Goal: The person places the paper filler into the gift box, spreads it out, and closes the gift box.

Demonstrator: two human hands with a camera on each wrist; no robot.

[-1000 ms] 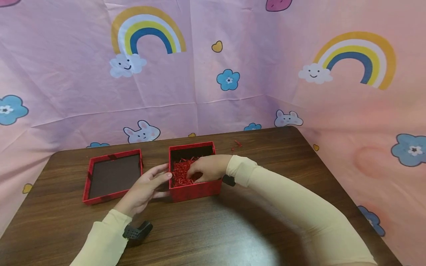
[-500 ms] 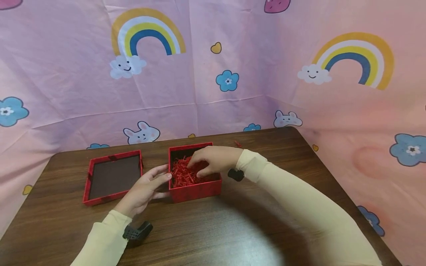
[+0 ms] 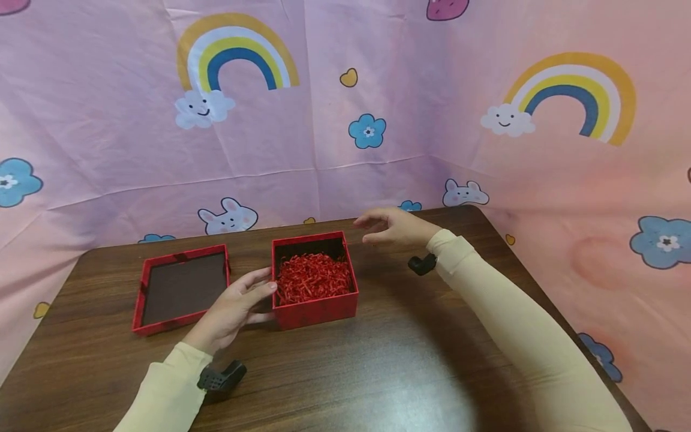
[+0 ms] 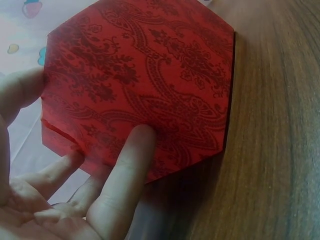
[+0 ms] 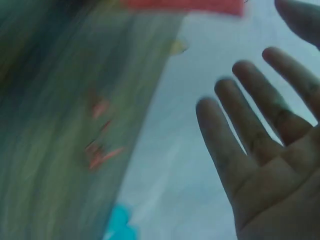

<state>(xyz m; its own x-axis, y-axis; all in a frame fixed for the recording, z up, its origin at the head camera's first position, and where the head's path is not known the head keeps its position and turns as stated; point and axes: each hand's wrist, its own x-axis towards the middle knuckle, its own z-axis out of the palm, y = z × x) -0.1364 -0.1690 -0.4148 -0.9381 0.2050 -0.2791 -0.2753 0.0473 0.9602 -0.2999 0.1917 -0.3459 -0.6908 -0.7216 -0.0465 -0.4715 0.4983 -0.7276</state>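
Note:
A square red box (image 3: 318,313) stands on the table, its dark inside filled with red shredded paper (image 3: 315,276). My left hand (image 3: 232,309) rests against the box's left side, thumb by the rim. In the left wrist view its fairly straight fingers touch the patterned red wall (image 4: 175,85). Over the table behind and to the right of the box is my right hand (image 3: 394,228), holding nothing. Its spread fingers show in the right wrist view, where a few loose red paper shreds (image 5: 102,152) lie blurred on the table.
A red lid (image 3: 178,324) lies with its dark inside up, left of the box. The brown wooden table (image 3: 335,372) ends at a pink cloth backdrop (image 3: 318,198) printed with rainbows, flowers and rabbits.
My right hand has come up out of the box and moved right and back, leaving the shredded paper in full view. The left hand and the box stay in place.

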